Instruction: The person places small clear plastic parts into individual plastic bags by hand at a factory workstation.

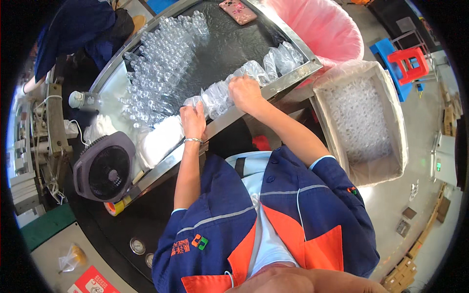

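Both hands rest on a clear plastic bag of small clear bottles [217,95] lying along the near steel rim of the dark surface [229,44]. The left hand [194,120] lies at the bag's 8 o'clock end, fingers curled onto the plastic in a closed grip. The right hand [245,92] sits at the bag's 2 o'clock side, palm down, fingers pressed together on the bag; a full pinch cannot be made out. At 11 o'clock from the hands a crowd of loose clear bottles [156,68] covers the surface. More filled bags [281,58] lie at 2 o'clock by the corner. A pink phone [238,10] lies at 12 o'clock. A lined box of bottles [359,122] stands at 3 o'clock, and a grey fan [103,168] at 8 o'clock.
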`<state>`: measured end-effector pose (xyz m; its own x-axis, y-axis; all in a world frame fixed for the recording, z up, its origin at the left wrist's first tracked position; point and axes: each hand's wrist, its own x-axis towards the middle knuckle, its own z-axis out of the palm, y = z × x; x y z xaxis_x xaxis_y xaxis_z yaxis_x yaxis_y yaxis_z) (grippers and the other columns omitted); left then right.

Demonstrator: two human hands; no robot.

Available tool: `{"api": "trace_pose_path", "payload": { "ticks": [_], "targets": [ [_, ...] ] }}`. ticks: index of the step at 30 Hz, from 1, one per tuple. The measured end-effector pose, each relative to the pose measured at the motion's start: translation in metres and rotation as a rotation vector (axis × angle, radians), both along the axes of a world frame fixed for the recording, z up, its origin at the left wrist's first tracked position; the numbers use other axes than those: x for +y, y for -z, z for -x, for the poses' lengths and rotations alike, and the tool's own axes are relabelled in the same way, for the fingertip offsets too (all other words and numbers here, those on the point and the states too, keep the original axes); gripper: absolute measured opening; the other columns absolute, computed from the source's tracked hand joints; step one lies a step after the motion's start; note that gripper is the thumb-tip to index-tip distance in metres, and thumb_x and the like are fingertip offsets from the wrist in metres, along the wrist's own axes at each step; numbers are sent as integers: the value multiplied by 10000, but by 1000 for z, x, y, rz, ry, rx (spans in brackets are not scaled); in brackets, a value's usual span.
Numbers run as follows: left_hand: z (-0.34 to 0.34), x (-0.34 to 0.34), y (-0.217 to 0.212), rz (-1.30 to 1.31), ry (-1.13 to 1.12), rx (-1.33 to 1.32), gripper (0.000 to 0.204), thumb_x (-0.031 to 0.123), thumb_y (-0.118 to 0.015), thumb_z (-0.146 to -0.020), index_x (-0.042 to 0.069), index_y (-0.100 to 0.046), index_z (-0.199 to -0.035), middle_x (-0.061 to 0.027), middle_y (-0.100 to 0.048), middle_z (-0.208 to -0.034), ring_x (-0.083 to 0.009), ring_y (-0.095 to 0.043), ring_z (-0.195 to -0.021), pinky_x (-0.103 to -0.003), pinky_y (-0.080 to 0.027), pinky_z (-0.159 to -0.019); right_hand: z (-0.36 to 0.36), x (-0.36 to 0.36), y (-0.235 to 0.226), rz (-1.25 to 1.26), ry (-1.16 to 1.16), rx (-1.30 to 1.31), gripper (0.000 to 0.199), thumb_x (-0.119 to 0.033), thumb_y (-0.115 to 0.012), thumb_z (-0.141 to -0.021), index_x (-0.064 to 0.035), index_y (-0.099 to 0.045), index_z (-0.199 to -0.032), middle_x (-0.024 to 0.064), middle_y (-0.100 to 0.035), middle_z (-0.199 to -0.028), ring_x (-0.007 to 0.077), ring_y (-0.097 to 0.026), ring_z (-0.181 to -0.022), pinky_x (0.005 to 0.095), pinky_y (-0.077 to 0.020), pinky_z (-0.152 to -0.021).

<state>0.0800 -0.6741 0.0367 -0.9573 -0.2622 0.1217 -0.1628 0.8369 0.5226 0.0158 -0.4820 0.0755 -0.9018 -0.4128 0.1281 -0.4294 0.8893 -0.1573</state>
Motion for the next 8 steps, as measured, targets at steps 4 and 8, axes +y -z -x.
{"api": "trace_pose_path", "payload": {
  "ticks": [4,8],
  "targets": [
    [0,1,1,-58,-20,-30,459,337,-548,-923,-105,-625,-826,-346,-597,-950,-464,-592,-923,-490,-457,-814,-3,-2,6,73,-32,17,161,-100,-583,-771,28,-674,-801,222,-656,-893,350,-661,-822,420,-568,-683],
    [1,3,-3,-126,-53,-128,443,341,-564,-914,-94,-637,-877,-345,-597,-1001,-441,-583,-983,-479,-448,-860,0,-2,15,168,70,-24,247,-109,-579,-795,6,-650,-1001,245,-653,-908,379,-663,-858,421,-569,-687]
  ]
}}
